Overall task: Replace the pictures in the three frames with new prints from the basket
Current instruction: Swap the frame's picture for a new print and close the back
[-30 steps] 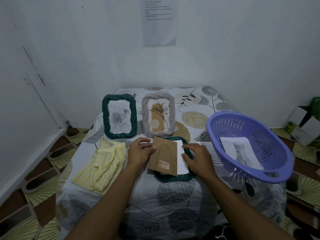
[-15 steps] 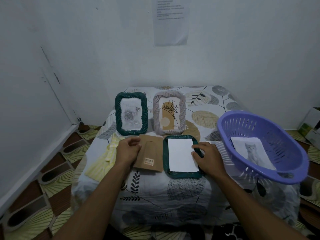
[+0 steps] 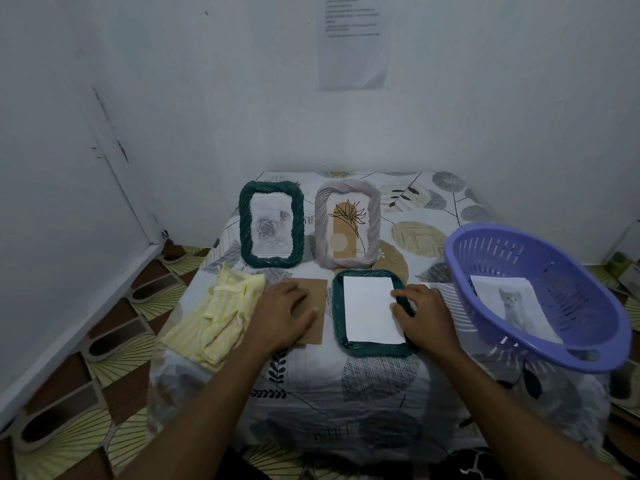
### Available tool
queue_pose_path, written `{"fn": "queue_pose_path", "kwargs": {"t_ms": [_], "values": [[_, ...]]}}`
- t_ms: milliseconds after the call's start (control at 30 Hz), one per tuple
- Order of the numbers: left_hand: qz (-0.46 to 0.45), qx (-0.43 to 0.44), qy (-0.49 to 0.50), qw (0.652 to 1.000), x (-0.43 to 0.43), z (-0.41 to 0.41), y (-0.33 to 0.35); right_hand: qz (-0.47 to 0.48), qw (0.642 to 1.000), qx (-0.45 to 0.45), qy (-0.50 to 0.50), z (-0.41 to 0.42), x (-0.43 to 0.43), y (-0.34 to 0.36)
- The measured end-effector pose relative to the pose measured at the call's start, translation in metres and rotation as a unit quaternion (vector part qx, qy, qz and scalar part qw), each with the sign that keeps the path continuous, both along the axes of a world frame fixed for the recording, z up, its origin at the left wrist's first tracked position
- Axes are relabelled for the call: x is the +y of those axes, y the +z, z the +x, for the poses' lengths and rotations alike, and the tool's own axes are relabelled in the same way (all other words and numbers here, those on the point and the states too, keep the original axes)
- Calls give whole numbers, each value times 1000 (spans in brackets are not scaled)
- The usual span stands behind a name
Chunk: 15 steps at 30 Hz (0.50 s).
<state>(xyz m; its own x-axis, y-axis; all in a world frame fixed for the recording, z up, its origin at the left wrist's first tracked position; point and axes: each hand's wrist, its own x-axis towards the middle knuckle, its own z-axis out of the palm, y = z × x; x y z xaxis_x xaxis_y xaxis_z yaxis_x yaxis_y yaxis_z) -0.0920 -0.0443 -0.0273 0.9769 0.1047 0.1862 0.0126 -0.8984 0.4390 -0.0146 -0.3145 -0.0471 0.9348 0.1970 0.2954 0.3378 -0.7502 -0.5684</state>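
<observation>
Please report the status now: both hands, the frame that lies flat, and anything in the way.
Left hand flat on brown backing board. Right hand touches white sheet in flat green frame. Cat print lies in basket. Nothing in the way.

**Off to the sides: cloth, notice, tiles**

A crumpled yellow striped cloth (image 3: 221,320) lies at the table's left edge, on a pale cover (image 3: 346,393) printed with leaves that drapes down the front. Up on the white wall (image 3: 173,98) hangs a printed sheet of paper (image 3: 353,43), its text too small to read. Down left, floor tiles (image 3: 114,368) show brown and yellow-green fan patterns. At the far right edge there's a blurred box (image 3: 623,265).
</observation>
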Motion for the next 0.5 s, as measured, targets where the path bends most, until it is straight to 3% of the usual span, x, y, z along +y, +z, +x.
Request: {"fn": "queue_pose_path", "kwargs": {"t_ms": [200, 400, 500], "values": [[23, 6, -4, 1000, 2, 3, -6, -2, 1000, 4, 4, 1, 0, -2], [41, -49, -30, 997, -26, 16, 7, 3, 1000, -8, 1, 4, 1, -4], [41, -21, -21, 999, -53, 30, 3, 5, 1000, -12, 7, 4, 0, -4]]}}
